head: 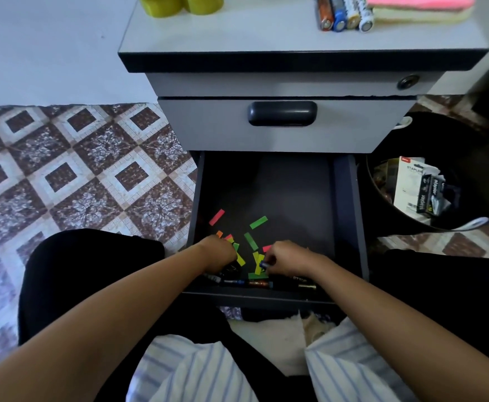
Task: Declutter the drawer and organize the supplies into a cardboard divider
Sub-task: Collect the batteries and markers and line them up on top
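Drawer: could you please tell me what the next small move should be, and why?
Probably lift the blue battery pinched in the right hand up beside the top batteries on the cabinet top: four sit grouped there, and loose batteries lie along the drawer front.

The drawer is matt dark board, the paper tabs neon, the batteries glossy metal.

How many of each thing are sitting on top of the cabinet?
Batteries: 4
Yellow-green rolls: 2
Sticky-note pads: 2 (one pink, one yellow)
Total: 8
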`<action>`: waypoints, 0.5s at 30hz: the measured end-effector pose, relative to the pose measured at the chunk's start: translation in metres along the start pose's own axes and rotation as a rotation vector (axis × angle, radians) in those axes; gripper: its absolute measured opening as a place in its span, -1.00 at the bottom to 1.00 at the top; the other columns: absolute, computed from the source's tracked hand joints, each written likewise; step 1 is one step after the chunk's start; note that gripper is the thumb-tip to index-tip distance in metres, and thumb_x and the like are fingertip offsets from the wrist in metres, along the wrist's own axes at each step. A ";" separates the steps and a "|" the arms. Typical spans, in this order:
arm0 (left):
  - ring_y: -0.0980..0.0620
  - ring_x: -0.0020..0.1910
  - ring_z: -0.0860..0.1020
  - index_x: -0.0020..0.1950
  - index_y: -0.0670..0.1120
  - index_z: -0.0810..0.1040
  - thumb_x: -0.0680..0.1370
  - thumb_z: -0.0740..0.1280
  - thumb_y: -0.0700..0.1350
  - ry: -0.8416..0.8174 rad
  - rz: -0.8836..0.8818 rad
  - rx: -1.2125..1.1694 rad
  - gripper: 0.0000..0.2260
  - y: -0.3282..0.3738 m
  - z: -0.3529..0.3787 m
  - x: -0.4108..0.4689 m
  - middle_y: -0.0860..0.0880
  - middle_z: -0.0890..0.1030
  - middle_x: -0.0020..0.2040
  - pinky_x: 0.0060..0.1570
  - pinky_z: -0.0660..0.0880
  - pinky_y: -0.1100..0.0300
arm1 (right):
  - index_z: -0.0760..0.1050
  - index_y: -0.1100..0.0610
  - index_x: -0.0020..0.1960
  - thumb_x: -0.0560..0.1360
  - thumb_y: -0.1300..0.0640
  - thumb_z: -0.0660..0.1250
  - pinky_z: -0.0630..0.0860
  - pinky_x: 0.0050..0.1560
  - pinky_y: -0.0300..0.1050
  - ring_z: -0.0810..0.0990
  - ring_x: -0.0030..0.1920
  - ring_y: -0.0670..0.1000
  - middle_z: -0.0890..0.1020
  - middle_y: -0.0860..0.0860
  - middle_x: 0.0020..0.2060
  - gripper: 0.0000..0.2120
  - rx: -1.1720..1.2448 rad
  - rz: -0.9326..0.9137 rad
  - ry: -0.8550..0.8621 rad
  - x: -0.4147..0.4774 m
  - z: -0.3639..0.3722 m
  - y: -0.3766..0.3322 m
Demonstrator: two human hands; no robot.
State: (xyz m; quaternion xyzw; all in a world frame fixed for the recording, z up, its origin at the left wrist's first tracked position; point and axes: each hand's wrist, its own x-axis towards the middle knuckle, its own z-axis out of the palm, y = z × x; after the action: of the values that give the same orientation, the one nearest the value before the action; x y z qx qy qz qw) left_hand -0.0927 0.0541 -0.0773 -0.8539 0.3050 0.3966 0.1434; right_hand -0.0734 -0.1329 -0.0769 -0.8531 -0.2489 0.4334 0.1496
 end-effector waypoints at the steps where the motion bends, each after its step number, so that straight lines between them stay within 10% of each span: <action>1: -0.15 0.11 0.52 0.15 -0.20 0.50 0.56 0.21 -0.26 0.013 -0.015 -0.056 -0.81 -0.001 -0.001 -0.001 -0.17 0.55 0.13 0.01 0.45 0.02 | 0.60 0.25 0.02 0.55 0.07 0.26 0.37 -0.21 -0.15 0.51 -0.20 0.06 0.64 0.19 -0.11 -0.74 -0.033 -0.003 -0.015 0.002 0.003 -0.003; 11: -0.02 0.04 0.54 0.16 -0.13 0.57 0.53 0.33 -0.09 0.346 -0.188 -0.718 -0.76 -0.025 -0.037 -0.028 -0.04 0.57 -0.04 -0.08 0.37 0.26 | 0.43 0.30 0.18 0.56 0.21 0.21 0.47 0.05 0.02 0.52 0.16 0.22 0.53 0.24 0.17 -0.76 -0.311 -0.045 -0.092 0.010 0.022 -0.027; 15: 0.07 -0.13 0.53 0.10 -0.11 0.59 0.51 0.36 -0.09 0.429 -0.231 -0.907 -0.80 -0.030 -0.057 -0.040 0.02 0.55 -0.13 -0.20 0.39 0.31 | 0.51 0.25 -0.12 0.55 0.03 0.25 0.37 -0.16 -0.10 0.53 -0.10 0.16 0.56 0.18 -0.16 -0.72 -0.153 -0.046 -0.022 0.000 0.007 -0.023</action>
State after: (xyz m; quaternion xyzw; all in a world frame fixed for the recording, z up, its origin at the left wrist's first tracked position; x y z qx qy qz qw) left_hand -0.0602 0.0656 -0.0100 -0.9204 0.0285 0.2867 -0.2643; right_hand -0.0857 -0.1139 -0.0698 -0.8512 -0.3028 0.4190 0.0910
